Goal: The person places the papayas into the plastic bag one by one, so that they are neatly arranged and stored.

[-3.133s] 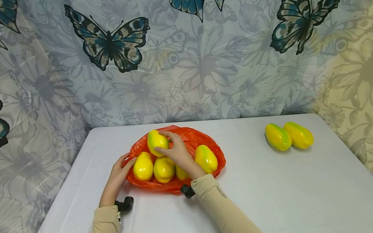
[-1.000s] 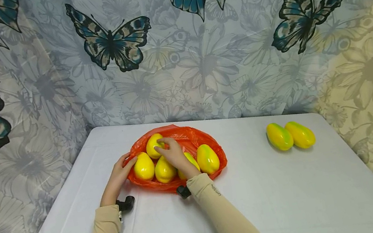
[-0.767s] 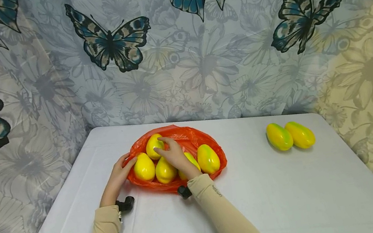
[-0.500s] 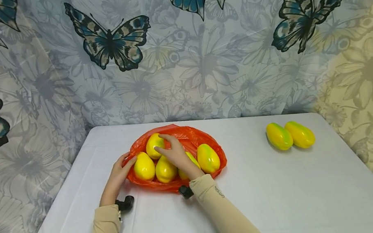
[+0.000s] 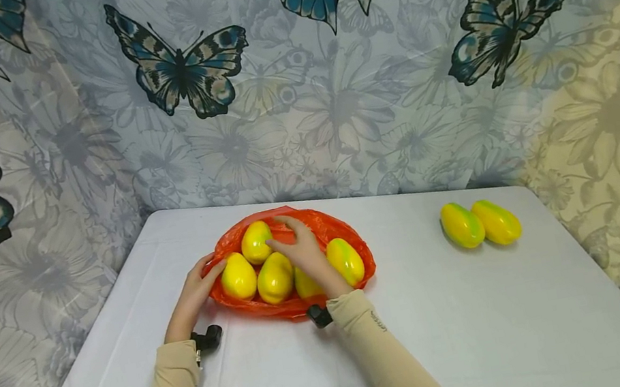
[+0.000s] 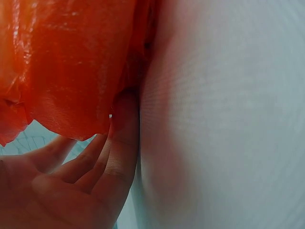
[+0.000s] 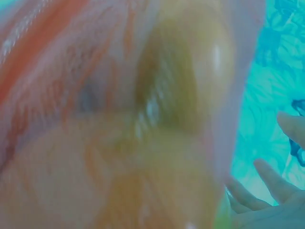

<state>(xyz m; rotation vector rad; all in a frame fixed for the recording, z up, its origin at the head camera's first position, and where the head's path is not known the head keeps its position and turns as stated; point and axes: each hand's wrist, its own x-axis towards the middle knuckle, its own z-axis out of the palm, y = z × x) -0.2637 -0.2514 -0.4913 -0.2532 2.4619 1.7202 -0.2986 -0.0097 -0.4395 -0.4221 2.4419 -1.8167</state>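
Note:
An orange plastic bag [image 5: 316, 223] lies open on the white table [image 5: 495, 327] with several yellow-green mangoes in it. My left hand [image 5: 198, 291] pinches the bag's left rim, thumb on top beside a mango [image 5: 238, 277]; the left wrist view shows its fingers [image 6: 114, 157] tucked under the orange bag [image 6: 71, 62]. My right hand [image 5: 305, 253] hovers over the middle of the bag with its fingers straight, their tips beside the rear mango [image 5: 256, 241]. It holds nothing. The right wrist view is a blur of a mango [image 7: 190, 81] and spread fingers [image 7: 276, 183].
Two more mangoes [image 5: 462, 225] [image 5: 497, 222] lie side by side on the table's right part, apart from the bag. Butterfly-print curtains [image 5: 327, 80] close off the back and both sides. A black wrist camera [image 5: 206, 338] sits under each sleeve.
The right hand lowered the mango it held onto the back of the bag, let go of it and drifted slightly right. The left hand kept its hold on the rim.

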